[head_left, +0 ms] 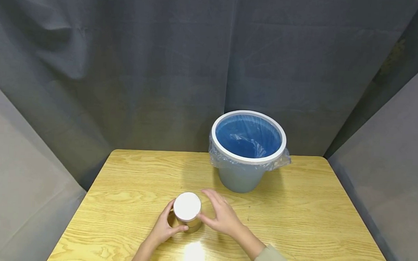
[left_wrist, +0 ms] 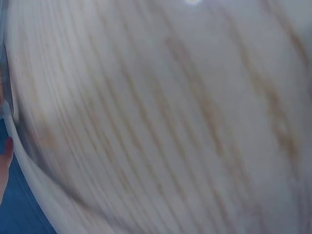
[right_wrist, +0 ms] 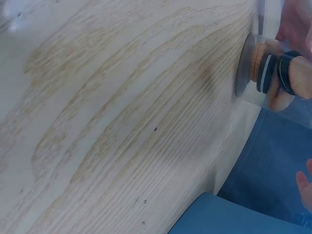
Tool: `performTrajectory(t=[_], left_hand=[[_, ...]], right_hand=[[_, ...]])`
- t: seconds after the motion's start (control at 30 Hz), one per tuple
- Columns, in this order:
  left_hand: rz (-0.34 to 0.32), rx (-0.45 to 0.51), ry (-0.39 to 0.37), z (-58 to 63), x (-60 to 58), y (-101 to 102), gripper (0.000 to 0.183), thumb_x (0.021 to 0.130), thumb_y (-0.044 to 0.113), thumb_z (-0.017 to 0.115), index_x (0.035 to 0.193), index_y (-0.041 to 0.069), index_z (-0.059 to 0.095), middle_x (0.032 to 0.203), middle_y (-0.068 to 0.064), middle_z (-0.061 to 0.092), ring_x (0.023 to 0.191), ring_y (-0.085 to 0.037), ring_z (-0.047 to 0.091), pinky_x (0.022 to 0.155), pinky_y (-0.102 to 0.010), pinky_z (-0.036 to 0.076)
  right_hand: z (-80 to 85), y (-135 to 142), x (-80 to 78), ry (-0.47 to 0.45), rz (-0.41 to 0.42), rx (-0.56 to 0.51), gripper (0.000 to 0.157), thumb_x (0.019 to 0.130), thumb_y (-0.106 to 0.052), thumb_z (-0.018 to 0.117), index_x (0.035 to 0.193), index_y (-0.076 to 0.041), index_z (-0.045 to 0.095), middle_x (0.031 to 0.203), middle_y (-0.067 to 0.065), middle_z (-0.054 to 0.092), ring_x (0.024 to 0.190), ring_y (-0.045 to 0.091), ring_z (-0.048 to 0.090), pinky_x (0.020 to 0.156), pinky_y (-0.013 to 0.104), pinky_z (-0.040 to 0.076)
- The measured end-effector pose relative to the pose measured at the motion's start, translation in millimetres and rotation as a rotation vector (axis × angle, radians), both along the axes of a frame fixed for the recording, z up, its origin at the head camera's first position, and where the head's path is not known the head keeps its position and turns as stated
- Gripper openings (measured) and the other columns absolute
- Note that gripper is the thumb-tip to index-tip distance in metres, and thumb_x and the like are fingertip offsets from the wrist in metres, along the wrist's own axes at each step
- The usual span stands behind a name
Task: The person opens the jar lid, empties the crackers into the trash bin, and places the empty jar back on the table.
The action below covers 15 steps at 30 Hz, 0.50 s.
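A clear cylindrical jar with a white lid (head_left: 187, 205) stands upright near the table's front middle. My left hand (head_left: 164, 225) grips it from the left, thumb at the front and fingers around the far side. On its right, my right hand (head_left: 223, 215) is spread with straight fingers, the thumb tip right at the rim of the lid. The right wrist view shows the jar (right_wrist: 265, 80) at the upper right, with dark bands and skin-toned shapes visible through its wall. Fingers (right_wrist: 304, 187) of my right hand show below it. Only a sliver of the jar (left_wrist: 6, 87) enters the left wrist view.
A grey-blue bin (head_left: 242, 177) with a white rim and clear plastic liner stands at the back right of the wood-grain table (head_left: 130, 193). Dark grey curtains (head_left: 162, 67) hang behind the table, and pale panels (head_left: 384, 171) flank it.
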<state>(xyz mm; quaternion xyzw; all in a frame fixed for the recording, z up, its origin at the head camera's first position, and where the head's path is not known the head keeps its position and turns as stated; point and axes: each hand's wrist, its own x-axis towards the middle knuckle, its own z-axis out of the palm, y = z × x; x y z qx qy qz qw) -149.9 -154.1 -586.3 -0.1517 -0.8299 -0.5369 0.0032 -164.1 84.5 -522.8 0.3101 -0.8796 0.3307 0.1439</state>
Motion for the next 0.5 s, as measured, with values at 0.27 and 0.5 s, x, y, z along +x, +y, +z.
performTrajectory(t=[0.27,0.5], left_hand=[[-0.006,0.043,-0.064,6.4,0.2,0.5,0.091,0.065,0.013,0.082,0.139,0.006,0.031,0.135,-0.016,0.042,0.122,-0.038,0.038,0.100,-0.064,0.030],[-0.054,0.087,-0.085,31.4,4.7,3.4,0.088,0.065,0.013,0.082,0.137,0.000,0.033,0.130,-0.015,0.047,0.120,-0.033,0.041,0.103,-0.058,0.031]], right_hand=[[-0.2,-5.1,0.3,-0.036,0.024,0.017,0.076,0.079,-0.051,0.064,0.138,-0.012,0.037,0.137,0.009,0.044,0.124,0.028,0.042,0.099,0.057,0.037],[-1.7,-9.5,0.5,-0.031,0.044,0.048,0.076,0.080,-0.053,0.061,0.138,-0.011,0.037,0.138,0.007,0.043,0.124,0.031,0.041,0.098,0.059,0.036]])
